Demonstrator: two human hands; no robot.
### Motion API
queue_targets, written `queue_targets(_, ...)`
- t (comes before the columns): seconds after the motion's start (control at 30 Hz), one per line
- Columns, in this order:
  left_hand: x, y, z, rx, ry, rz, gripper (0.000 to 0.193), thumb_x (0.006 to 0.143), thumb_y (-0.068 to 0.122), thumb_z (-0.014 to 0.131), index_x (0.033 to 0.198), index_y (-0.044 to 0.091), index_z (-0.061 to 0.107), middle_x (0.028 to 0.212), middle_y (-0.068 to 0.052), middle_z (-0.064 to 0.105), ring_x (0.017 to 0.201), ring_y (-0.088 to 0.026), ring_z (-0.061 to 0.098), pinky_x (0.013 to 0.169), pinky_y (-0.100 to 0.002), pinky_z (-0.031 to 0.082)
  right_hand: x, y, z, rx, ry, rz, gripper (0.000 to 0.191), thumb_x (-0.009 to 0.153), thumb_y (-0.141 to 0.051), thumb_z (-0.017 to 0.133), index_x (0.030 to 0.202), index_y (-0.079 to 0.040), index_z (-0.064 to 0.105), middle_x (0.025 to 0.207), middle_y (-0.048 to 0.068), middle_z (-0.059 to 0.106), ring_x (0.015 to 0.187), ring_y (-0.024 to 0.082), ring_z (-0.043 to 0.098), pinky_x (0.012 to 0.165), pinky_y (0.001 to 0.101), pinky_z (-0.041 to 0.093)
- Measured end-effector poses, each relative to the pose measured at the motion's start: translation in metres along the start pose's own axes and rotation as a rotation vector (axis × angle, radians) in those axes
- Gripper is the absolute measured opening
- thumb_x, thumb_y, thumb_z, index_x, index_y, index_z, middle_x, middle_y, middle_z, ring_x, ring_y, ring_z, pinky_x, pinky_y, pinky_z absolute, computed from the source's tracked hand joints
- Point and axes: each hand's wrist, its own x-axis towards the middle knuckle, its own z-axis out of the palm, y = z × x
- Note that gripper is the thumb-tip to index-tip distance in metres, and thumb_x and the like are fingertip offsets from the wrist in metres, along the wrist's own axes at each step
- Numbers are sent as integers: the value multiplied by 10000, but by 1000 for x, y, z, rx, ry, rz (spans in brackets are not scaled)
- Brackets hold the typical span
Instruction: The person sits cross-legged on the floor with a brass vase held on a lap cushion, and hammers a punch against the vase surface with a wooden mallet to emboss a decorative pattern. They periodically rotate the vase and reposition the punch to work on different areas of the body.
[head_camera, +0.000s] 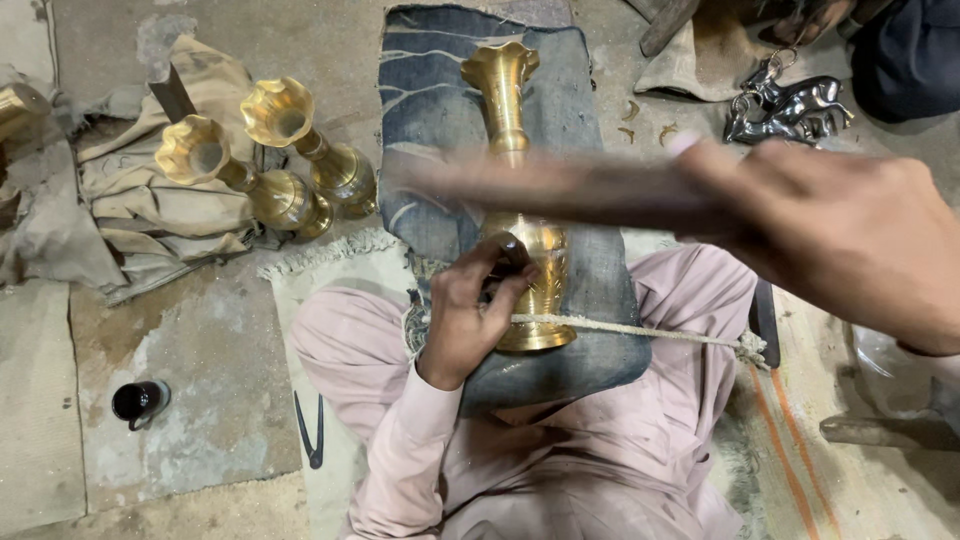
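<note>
Here, a brass vase (520, 215) lies on its side on a denim-covered block (590, 130) that rests on the person's lap, its flared mouth pointing away and its foot bound by a cord (640, 330) running across to the right. The left hand (470, 310) presses on the vase's belly, fingers pinched around a small dark tool whose shape is mostly hidden. The right hand (850, 230) is raised close to the camera, closed around a long wooden handle (540, 185), blurred, that crosses above the vase's neck. To the left, two more brass vases (270, 165) lie on crumpled cloth (150, 220), touching each other. Metal horse figurines (790, 105) sit at upper right.
</note>
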Motion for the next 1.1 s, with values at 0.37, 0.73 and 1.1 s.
queue_targets(0.37, -27, -15, 42, -60, 327, -31, 285, 994, 58, 647, 1262, -39, 642, 1026, -140, 776, 876, -208, 802, 760, -314, 642, 32, -15, -20, -95, -217, -46, 730, 909, -375, 615, 1594, -316, 370, 920, 39, 685, 544, 136, 622, 369, 305, 445)
queue_targets(0.73, -29, 3, 47, -136, 404, -152, 182, 954, 28, 726, 1117, -32, 672, 961, -125, 768, 814, -158, 781, 695, -279, 647, 49, -22, -36, -257, -157, -160, 758, 902, -238, 621, 1607, -318, 353, 885, 10, 630, 591, 153, 628, 461, 290, 491)
queue_targets(1.1, -32, 2, 46, 158, 387, -50, 119, 885, 12, 813, 932, -35, 715, 734, -88, 700, 558, -152, 632, 552, -317, 516, 32, -11, -24, -476, -336, -172, 760, 949, -266, 640, 1615, -416, 305, 936, -18, 650, 642, 119, 648, 432, 226, 500)
